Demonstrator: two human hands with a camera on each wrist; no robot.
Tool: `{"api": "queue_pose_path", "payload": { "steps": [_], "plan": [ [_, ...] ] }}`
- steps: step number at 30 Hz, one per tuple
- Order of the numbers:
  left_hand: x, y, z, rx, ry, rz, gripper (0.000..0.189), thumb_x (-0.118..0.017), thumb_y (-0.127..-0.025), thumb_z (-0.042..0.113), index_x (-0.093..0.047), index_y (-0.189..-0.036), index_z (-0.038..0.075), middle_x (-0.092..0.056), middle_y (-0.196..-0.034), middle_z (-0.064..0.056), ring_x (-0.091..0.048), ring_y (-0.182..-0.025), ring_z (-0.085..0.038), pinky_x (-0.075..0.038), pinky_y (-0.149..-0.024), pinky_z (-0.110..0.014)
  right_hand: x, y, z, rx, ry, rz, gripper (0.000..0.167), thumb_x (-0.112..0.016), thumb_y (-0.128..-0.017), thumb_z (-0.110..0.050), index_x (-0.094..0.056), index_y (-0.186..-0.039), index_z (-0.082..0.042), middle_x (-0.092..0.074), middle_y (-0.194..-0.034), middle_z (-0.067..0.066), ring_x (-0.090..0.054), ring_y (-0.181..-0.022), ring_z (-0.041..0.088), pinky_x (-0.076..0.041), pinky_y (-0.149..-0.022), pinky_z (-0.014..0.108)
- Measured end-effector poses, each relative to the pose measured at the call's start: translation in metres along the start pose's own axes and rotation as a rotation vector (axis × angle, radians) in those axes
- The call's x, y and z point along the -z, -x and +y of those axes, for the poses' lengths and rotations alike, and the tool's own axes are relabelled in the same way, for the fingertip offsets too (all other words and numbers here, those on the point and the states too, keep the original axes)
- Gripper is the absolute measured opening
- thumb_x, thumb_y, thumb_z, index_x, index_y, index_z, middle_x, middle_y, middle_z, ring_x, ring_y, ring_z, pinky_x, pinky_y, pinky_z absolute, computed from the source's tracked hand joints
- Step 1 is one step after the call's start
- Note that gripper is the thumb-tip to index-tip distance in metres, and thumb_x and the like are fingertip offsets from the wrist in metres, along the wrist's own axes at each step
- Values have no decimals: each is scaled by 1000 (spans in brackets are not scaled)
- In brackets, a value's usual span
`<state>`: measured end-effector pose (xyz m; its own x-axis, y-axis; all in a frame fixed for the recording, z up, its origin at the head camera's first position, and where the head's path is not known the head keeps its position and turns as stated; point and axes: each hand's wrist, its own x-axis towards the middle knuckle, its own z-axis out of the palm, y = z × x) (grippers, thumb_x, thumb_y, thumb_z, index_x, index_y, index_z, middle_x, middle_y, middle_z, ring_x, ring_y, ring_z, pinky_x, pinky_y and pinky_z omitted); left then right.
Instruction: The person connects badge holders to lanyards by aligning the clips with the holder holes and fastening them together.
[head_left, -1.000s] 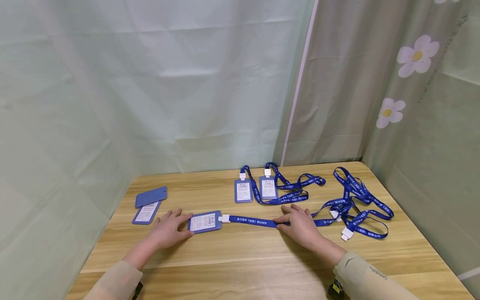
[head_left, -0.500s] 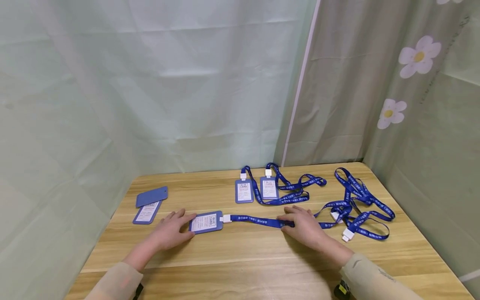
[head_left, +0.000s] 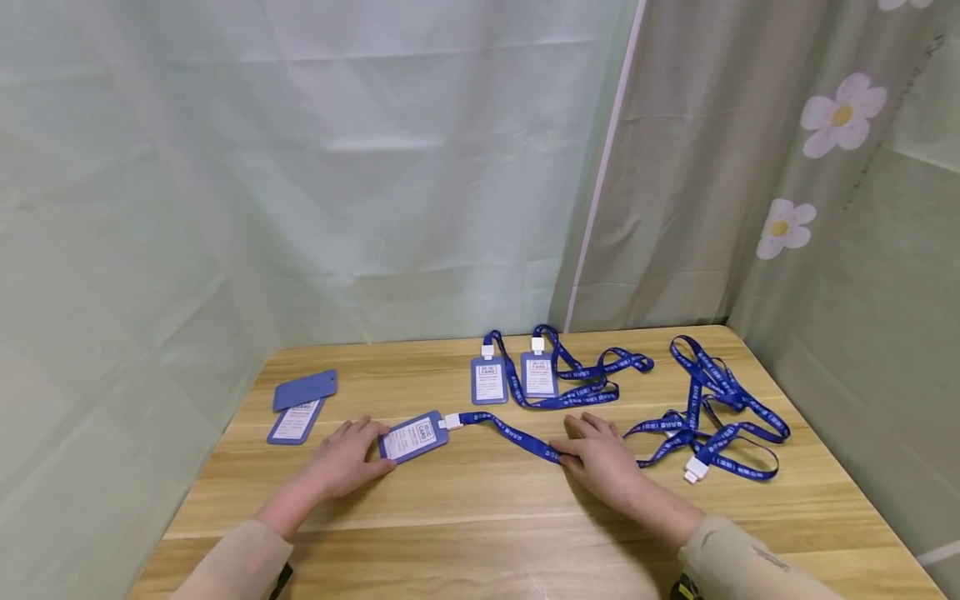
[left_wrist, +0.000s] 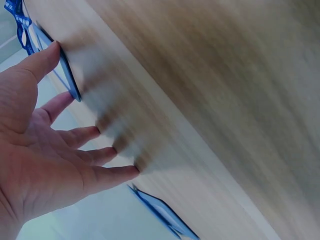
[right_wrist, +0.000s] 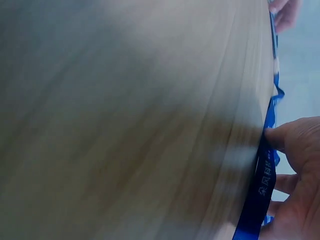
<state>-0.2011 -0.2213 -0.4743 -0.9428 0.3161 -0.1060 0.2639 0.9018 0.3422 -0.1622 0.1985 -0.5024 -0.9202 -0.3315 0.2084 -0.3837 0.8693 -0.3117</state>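
Table (head_left: 450, 533), lower frame: left hand (head_left: 347, 457) pinches card (head_left: 412, 438) by opposite edges; right hand (head_left: 600, 457) pinches strap (head_left: 517, 437). Card seems light, stiff, best held edgewise; strap, soft.

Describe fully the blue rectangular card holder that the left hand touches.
The blue, rectangular, plastic-looking card holder lies slanted on the pale wood-grain table. Its white insert faces up, headed "ID/IC CARD"; the smaller text is illegible. A white clip joins its right end to a printed blue ribbon lanyard. The left hand touches its left end with thumb and index finger.
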Motion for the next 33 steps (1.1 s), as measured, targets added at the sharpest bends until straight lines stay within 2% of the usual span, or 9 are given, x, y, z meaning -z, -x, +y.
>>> {"api": "queue_pose_path", "payload": {
  "steps": [3,10,15,17,21,26,29,33],
  "plan": [
    [0,-1,3,17,4,2,58,-76,-92,43,-60,-136,9,-37,-153,-36,-30,-137,-65,-25,-102,-83,-3,-4,-7,2,-1,-1,26,-76,-94,-20,-79,-119,-22,-57,-144,17,-44,-138,47,-29,-110,74],
    [0,-4,9,33,-18,15,55,-77,-90,45,-61,-126,7,-41,-150,-36,-36,-134,-64,-32,-99,-82,-14,-15,-22,74,9,5,27,-76,-94,-19,-79,-120,-23,-59,-143,16,-46,-136,46,-31,-109,74],
    [-5,-7,12,68,-57,50,55,-76,-89,49,-60,-119,5,-51,-140,-27,-49,-125,-53,-42,-93,-75,-20,-25,-31,86,-22,-5,28,-74,-96,-20,-77,-123,-19,-57,-145,18,-44,-138,47,-30,-108,75],
    [-9,-8,13,90,-75,62,58,-75,-90,51,-59,-119,4,-51,-140,-27,-50,-123,-52,-44,-92,-74,-23,-29,-33,77,-31,-17,30,-73,-97,-21,-75,-127,-18,-56,-146,18,-43,-139,47,-29,-109,74],
    [-14,-10,14,119,-89,79,66,-72,-91,54,-56,-123,-1,-45,-146,-35,-45,-128,-57,-42,-93,-76,-22,-33,-33,45,-36,-53,38,-71,-98,-28,-69,-136,-19,-53,-149,14,-42,-141,42,-26,-113,72],
    [-14,-8,18,140,-80,94,77,-70,-92,53,-51,-131,-10,-41,-148,-38,-42,-131,-57,-40,-98,-74,-12,-23,-21,60,-58,-60,45,-69,-99,-33,-63,-142,-21,-51,-152,12,-41,-143,40,-21,-116,70],
    [-13,-3,16,107,-52,120,81,-72,-92,51,-48,-137,-12,-39,-148,-40,-41,-133,-57,-38,-102,-72,-5,-11,-8,120,-45,-38,45,-68,-100,-34,-63,-142,-20,-50,-153,13,-39,-144,43,-17,-116,71],
    [-9,6,5,-36,-32,151,76,-73,-93,47,-49,-142,-6,-40,-149,-39,-39,-137,-57,-34,-109,-70,6,5,10,223,0,-4,42,-68,-99,-34,-67,-138,-20,-52,-151,13,-38,-144,44,-16,-116,71]
  ]
}}
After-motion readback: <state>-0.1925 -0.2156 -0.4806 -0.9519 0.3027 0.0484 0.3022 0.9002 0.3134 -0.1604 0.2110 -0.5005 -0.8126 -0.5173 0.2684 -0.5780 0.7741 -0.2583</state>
